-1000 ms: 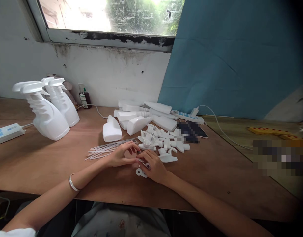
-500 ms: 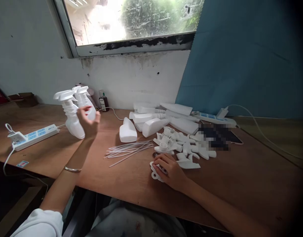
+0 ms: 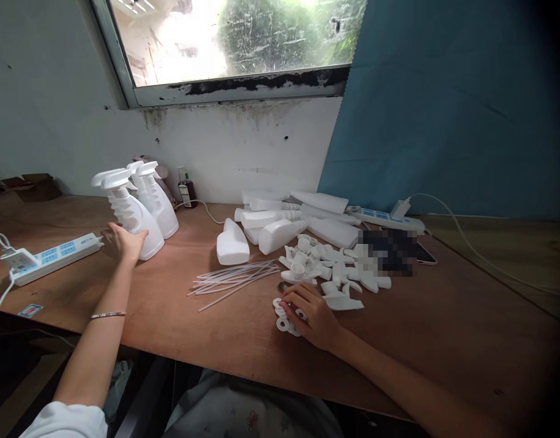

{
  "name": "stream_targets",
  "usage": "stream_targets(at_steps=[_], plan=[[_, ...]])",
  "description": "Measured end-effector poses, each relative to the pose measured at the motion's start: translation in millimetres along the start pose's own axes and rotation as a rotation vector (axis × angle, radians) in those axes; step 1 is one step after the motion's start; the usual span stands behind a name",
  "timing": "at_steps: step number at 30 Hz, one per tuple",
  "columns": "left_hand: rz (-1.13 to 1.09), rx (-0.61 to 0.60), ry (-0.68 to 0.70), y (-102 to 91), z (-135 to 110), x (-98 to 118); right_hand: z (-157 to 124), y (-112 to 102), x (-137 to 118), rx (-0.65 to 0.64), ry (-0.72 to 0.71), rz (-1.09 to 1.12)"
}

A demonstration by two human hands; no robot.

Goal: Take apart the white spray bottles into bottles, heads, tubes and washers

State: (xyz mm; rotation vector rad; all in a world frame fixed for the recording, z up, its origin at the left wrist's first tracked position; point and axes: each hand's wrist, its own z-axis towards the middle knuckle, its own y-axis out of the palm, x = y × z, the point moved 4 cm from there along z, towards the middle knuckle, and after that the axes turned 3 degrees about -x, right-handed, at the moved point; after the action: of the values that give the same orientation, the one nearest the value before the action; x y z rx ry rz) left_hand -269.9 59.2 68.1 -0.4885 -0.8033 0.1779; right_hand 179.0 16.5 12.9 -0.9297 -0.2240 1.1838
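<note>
The two hands are held well apart. The left hand is set low against the front spray bottle, thumb across its body; whether the bottle is gripped or only touched cannot be told. The right hand is curled over the flat washers at the near side of the table, and what may be pinched under its fingers is hidden.

The front bottle could be tipped if it were pushed from one side — it is topped by a jutting trigger head, and the other standing bottles are packed close enough to be knocked with it. The washers, being thin and loosely heaped, could be scattered by a dragged palm, and the straws could be rolled by a passing sleeve.

The bottles are moulded in smooth, matt white plastic, with ribbed necks and broad shoulders. The washers are shaped as flat rings, the straws are slim and pale, and the loose trigger heads are heaped in hooked, angular forms.
</note>
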Motion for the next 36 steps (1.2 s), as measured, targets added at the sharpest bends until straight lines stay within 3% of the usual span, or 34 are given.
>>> stream_targets(at_steps=[7, 15, 21, 24, 27, 32, 36], plan=[[-0.064, 0.069, 0.217, 2.6, 7.6, -0.7, 1.1, -1.7, -1.9, 0.019, -0.001, -0.006], [-0.019, 0.036, 0.305, -3.2, -6.1, 14.2, 0.0, -1.7, -1.7, 0.030, -0.016, 0.004], [-0.084, -0.037, 0.516, -5.8, -54.4, 68.5, 0.0, -6.0, 2.2, 0.074, 0.043, 0.034], [-0.161, -0.012, 0.805, -7.5, -90.5, 109.2, 0.1, -11.0, 7.4, 0.138, 0.160, 0.143], [-0.215, 0.127, 1.056, -10.3, -126.9, 136.1, -0.8, -13.9, 13.3, 0.198, 0.302, 0.366], [-0.232, 0.217, 1.242, -9.9, -168.0, 141.6, -2.3, -12.6, 16.7, 0.280, 0.413, 0.765], [-0.253, 0.299, 1.423, -21.2, -193.0, 139.7, -2.9, -15.0, 19.6, 0.345, 0.528, 0.980]])
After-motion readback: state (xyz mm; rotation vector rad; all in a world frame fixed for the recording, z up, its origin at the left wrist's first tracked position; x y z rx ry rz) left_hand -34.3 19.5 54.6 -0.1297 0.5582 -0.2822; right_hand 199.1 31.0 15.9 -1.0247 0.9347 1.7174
